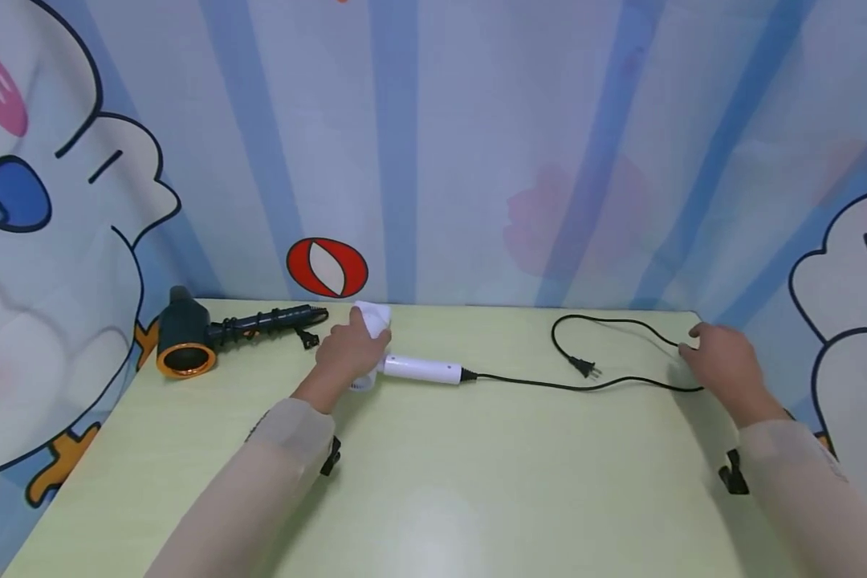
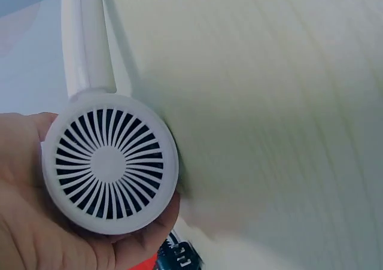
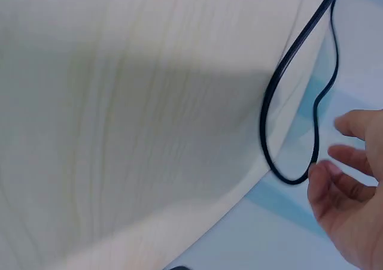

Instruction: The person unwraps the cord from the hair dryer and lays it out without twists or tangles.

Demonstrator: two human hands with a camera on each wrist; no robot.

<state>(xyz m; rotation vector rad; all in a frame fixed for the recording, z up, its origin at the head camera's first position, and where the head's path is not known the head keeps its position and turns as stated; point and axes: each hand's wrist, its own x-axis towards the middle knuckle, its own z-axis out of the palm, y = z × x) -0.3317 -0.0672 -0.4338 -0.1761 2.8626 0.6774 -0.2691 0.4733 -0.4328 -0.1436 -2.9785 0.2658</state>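
Note:
My left hand grips the round head of a white hair dryer, with its handle pointing right. In the left wrist view the fingers curl around the dryer's slotted rear grille. A black power cord runs from the handle to the right and loops back to a two-pin plug on the table. My right hand is at the cord's far bend. In the right wrist view its fingers are parted, and one fingertip sits right at the cord.
A dark hair dryer with an orange rim lies at the back left of the pale table, its cord wound round the handle. A printed cloth curtain stands behind the table and at both sides.

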